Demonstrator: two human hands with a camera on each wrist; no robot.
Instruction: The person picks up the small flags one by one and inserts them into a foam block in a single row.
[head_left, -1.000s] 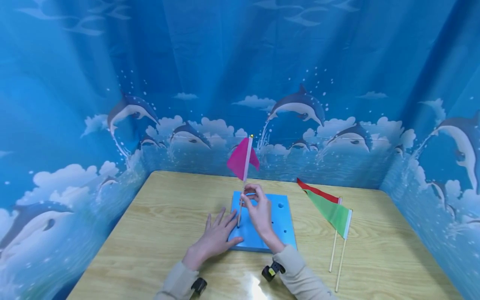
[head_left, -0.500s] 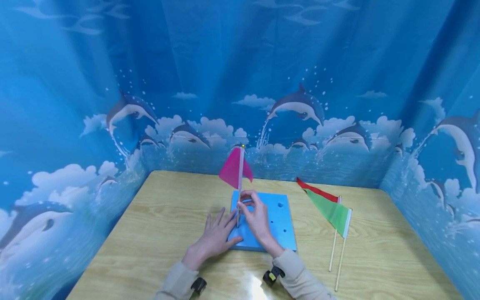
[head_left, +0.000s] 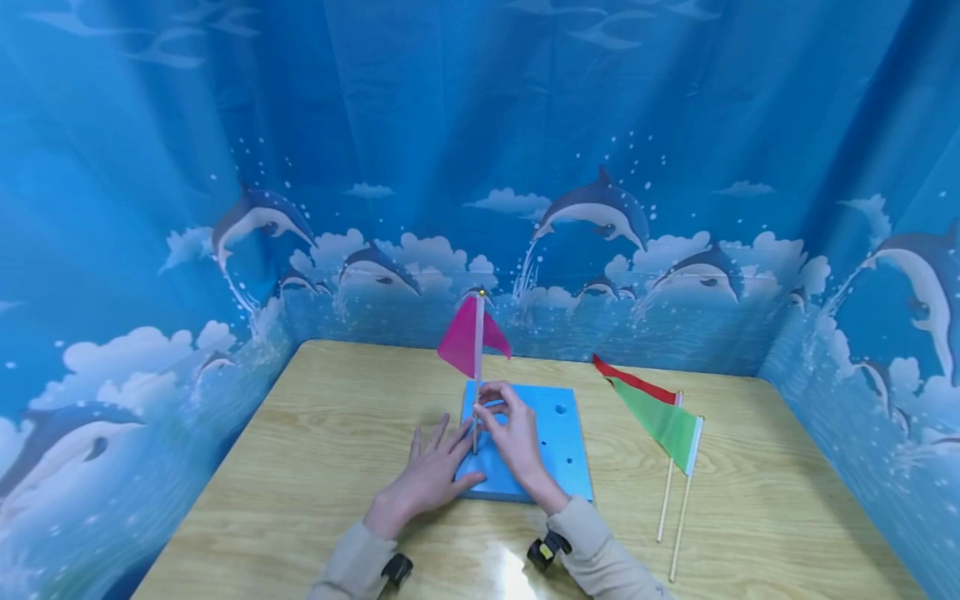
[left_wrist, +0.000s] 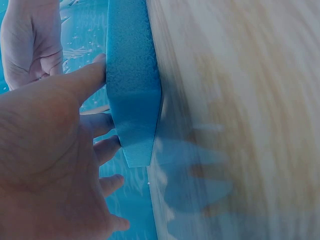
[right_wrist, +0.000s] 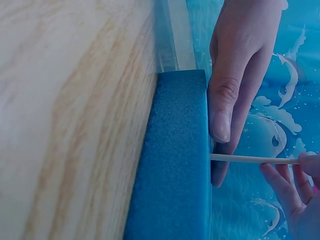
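Observation:
A pink flag on a thin wooden stick stands nearly upright, its lower end at a hole near the left side of a blue foam block. My right hand pinches the stick below the cloth between thumb and fingers; the stick also shows in the right wrist view, meeting the block's top face. My left hand lies with spread, straight fingers on the block's left edge, thumb and forefinger resting on top. In the left wrist view the left hand touches the block.
Right of the block, a green flag and a red flag lie overlapping on the wooden table, sticks toward the near edge. Several holes of different sizes show in the block. A dolphin-printed curtain surrounds the table.
The pink flag has come down and straightened from a rightward lean, its top shifting left. My right hand moved down and slightly left with it. The left hand has stayed in place.

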